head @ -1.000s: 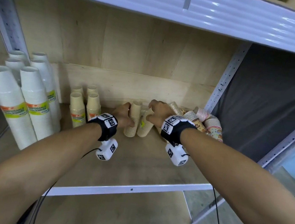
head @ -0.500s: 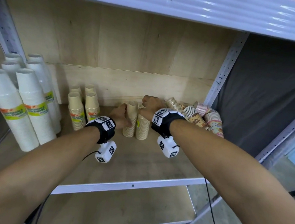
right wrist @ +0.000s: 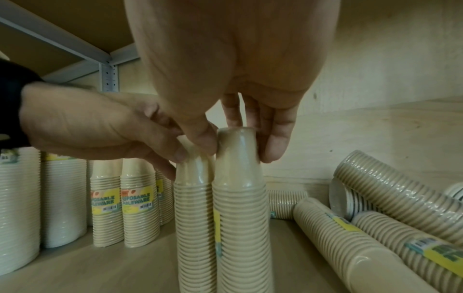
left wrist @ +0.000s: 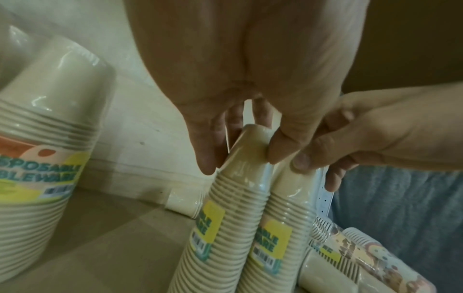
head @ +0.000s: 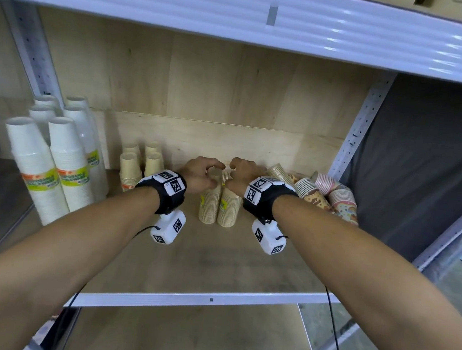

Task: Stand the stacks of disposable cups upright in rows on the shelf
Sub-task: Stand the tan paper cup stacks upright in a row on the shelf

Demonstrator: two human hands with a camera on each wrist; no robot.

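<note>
Two tan cup stacks stand upright side by side in the middle of the shelf board (head: 212, 265). My left hand (head: 205, 171) (left wrist: 243, 156) grips the top of the left stack (head: 208, 205) (left wrist: 225, 228) between thumb and fingers. In the same way my right hand (head: 240, 173) (right wrist: 239, 148) pinches the top of the right stack (head: 229, 209) (right wrist: 240, 218). The two stacks touch along their sides, and so do the thumbs. Several tan stacks (right wrist: 350, 247) and patterned stacks (head: 328, 198) lie on their sides at the right.
Tall white cup stacks (head: 50, 170) stand at the left, with short tan stacks (head: 137, 166) in rows beside them. A perforated metal post (head: 353, 137) bounds the right side. The shelf's front rail (head: 208, 300) runs below my wrists, and an upper shelf beam (head: 244, 7) hangs overhead.
The two tan stacks leaned slightly a second ago and now stand straight, pressed together. Both hands have stayed on them and now sit at their tops.
</note>
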